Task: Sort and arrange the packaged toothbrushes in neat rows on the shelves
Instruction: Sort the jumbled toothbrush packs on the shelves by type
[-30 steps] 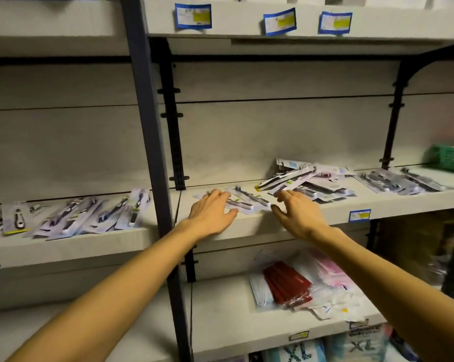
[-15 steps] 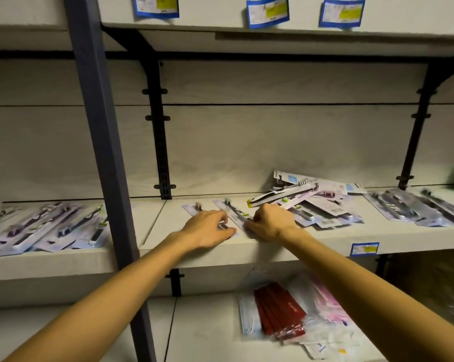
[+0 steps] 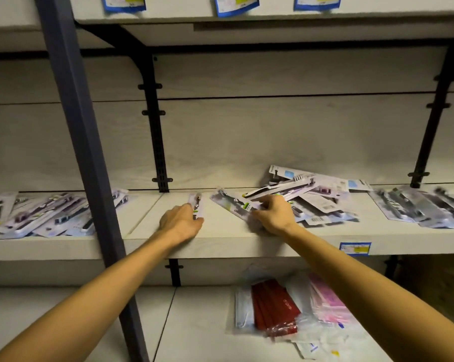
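Note:
On the middle shelf, my left hand rests on the near end of one packaged toothbrush that lies straight, pointing to the back. My right hand grips the near end of a second toothbrush pack, which lies slanted to the left. Just right of that hand sits a loose heap of toothbrush packs. More packs lie at the shelf's far right and in a fanned row on the left bay.
A grey upright post stands in front, between the left bay and the middle shelf. Black brackets hold the shelves. The lower shelf carries red and pink packets in plastic bags. Blue price labels hang on shelf edges.
Both hands have separated: the left slid one pack to the left and straightened it, the right stayed on the slanted pack near the heap. The camera moved closer and to the right.

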{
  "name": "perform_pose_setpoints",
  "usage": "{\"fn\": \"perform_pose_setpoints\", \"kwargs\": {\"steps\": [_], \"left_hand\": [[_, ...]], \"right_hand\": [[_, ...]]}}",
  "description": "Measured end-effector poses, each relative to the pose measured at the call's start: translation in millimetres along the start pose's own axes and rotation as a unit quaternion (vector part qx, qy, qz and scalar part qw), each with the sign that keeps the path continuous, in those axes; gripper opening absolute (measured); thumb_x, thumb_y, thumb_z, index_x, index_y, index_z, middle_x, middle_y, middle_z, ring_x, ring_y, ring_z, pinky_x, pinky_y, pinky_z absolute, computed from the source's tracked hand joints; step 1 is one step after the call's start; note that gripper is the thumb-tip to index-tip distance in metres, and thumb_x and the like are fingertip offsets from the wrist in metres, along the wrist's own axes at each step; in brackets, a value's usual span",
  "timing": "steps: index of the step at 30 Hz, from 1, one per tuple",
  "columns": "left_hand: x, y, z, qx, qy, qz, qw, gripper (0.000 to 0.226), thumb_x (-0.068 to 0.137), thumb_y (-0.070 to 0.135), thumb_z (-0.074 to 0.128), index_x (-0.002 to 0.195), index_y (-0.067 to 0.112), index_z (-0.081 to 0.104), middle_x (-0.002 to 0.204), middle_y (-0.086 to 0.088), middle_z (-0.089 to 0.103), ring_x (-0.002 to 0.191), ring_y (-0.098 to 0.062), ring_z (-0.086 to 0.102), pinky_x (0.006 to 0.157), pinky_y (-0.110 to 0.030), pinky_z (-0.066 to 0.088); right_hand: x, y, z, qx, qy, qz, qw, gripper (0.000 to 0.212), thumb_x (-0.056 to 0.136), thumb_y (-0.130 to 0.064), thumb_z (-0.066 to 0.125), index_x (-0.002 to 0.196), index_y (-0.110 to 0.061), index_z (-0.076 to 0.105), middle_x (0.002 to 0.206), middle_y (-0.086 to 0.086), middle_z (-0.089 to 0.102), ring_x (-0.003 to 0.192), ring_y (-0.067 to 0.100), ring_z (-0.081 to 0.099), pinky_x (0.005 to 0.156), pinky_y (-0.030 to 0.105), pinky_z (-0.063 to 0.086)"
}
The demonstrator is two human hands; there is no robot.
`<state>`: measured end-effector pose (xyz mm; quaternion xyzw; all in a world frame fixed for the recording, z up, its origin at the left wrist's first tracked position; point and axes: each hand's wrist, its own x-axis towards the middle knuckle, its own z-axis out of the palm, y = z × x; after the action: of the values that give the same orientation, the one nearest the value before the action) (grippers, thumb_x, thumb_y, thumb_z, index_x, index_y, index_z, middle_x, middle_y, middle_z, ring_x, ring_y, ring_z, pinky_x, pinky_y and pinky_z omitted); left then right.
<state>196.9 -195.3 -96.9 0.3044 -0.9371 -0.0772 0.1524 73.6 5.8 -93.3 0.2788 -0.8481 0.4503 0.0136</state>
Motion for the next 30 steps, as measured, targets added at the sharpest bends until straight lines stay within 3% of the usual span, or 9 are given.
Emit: {"fn": "perform_pose_setpoints", "kwargs": {"steps": [2,5,7,11,15,20,23,26,30], "left_hand": [[-1.9,3.5,0.5,-0.012,0.038,-0.018,0.999,0.032,0.093,0.027,0.055,0.123,0.017,0.061,0.118,-0.011,0.066,0.106,-0.035,0.060,0.080,-0.036,0.049],[-4.5,8.2,2.0,-0.088,0.080,-0.068,0.991,0.036,0.089,0.016,0.061,0.124,0.024,0.066,0.122,-0.005,0.069,0.113,-0.032,0.061,0.093,-0.038,0.052],[-5.2,12.1,-0.5,-0.130,0.107,-0.090,0.982,0.043,0.086,0.016,0.068,0.128,0.025,0.063,0.119,0.000,0.072,0.116,-0.028,0.062,0.097,-0.037,0.051],[-8.8,35.0,-5.6,-0.196,0.192,-0.078,0.958,0.043,0.087,0.022,0.071,0.129,0.026,0.062,0.113,0.005,0.075,0.109,-0.024,0.066,0.091,-0.037,0.053],[-8.8,106.5,-1.8,-0.315,0.213,-0.005,0.925,0.036,0.082,0.024,0.076,0.117,0.025,0.068,0.105,0.006,0.076,0.094,-0.012,0.071,0.089,-0.034,0.057],[-15.5,216.2,23.6,-0.397,0.215,0.083,0.888,0.023,0.077,0.022,0.080,0.099,0.023,0.075,0.094,0.011,0.076,0.088,0.000,0.070,0.085,-0.031,0.059],[-20.3,273.1,39.3,-0.370,0.203,0.142,0.895,0.019,0.077,0.027,0.079,0.096,0.026,0.076,0.091,0.014,0.076,0.087,0.000,0.071,0.082,-0.031,0.059],[-25.6,320.8,52.2,-0.322,0.191,0.174,0.911,0.017,0.076,0.032,0.077,0.093,0.027,0.076,0.091,0.014,0.076,0.086,-0.001,0.070,0.078,-0.029,0.058],[-27.5,359.1,67.5,-0.280,0.176,0.183,0.926,0.019,0.078,0.035,0.074,0.096,0.029,0.076,0.096,0.014,0.076,0.092,-0.007,0.070,0.079,-0.031,0.057]], "right_hand": [[1.8,8.1,-8.1,0.016,0.016,-0.024,0.999,0.020,0.083,-0.012,0.066,0.100,-0.005,0.074,0.091,0.018,0.074,0.087,0.037,0.070,0.080,0.051,0.058],[4.9,19.4,-24.5,0.060,0.032,-0.028,0.997,0.012,0.082,-0.013,0.066,0.088,-0.006,0.074,0.081,0.020,0.072,0.076,0.038,0.067,0.074,0.052,0.057],[8.8,28.2,-37.3,0.104,0.038,-0.027,0.993,0.013,0.083,-0.011,0.067,0.094,-0.009,0.075,0.083,0.017,0.074,0.073,0.035,0.069,0.069,0.050,0.059],[11.9,50.0,-71.1,0.160,0.064,-0.059,0.983,0.023,0.089,-0.012,0.067,0.112,-0.014,0.068,0.091,0.003,0.074,0.060,0.012,0.067,0.050,0.026,0.052],[9.3,75.3,-122.2,0.166,0.112,-0.088,0.976,0.044,0.093,-0.015,0.066,0.135,-0.011,0.054,0.111,0.002,0.065,0.083,0.022,0.070,0.065,0.041,0.062],[5.1,124.0,-189.0,0.093,0.156,-0.078,0.980,0.045,0.095,-0.011,0.059,0.138,-0.005,0.046,0.122,0.016,0.060,0.092,0.033,0.068,0.075,0.053,0.059],[2.6,158.5,-224.6,0.008,0.182,-0.072,0.981,0.039,0.096,-0.013,0.057,0.134,-0.003,0.052,0.121,0.018,0.059,0.107,0.036,0.058,0.091,0.046,0.049],[2.2,186.6,-255.9,-0.090,0.217,-0.063,0.970,0.028,0.096,-0.013,0.055,0.123,-0.003,0.059,0.113,0.020,0.056,0.105,0.034,0.051,0.078,0.029,0.032],[-5.6,210.4,-285.7,-0.201,0.241,-0.058,0.948,0.018,0.097,-0.023,0.052,0.101,-0.008,0.061,0.098,0.010,0.050,0.084,0.031,0.052,0.068,0.032,0.038]]}}
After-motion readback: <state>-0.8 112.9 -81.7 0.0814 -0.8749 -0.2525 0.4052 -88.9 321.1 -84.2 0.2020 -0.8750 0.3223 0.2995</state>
